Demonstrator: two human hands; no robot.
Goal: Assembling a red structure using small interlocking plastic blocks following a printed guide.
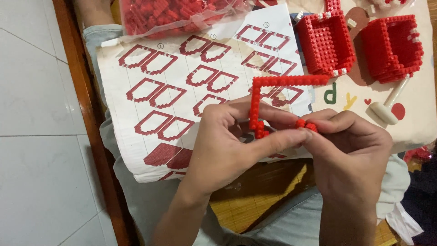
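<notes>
Early in the layer, by the look of it: only an L-shaped red brick strip (pixel 268 91) built, held above the instruction sheet (pixel 182 91). Left hand (pixel 227 146) fingers clamped on its lower end; right hand (pixel 350 150) fingers pinching small bricks (pixel 306 124) beside it. Two finished red shells (pixel 359 43) behind; bag of bricks (pixel 177 16) full.

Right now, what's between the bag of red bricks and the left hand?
The head view shows the printed instruction sheet lying between the bag of red bricks and the left hand.
</notes>
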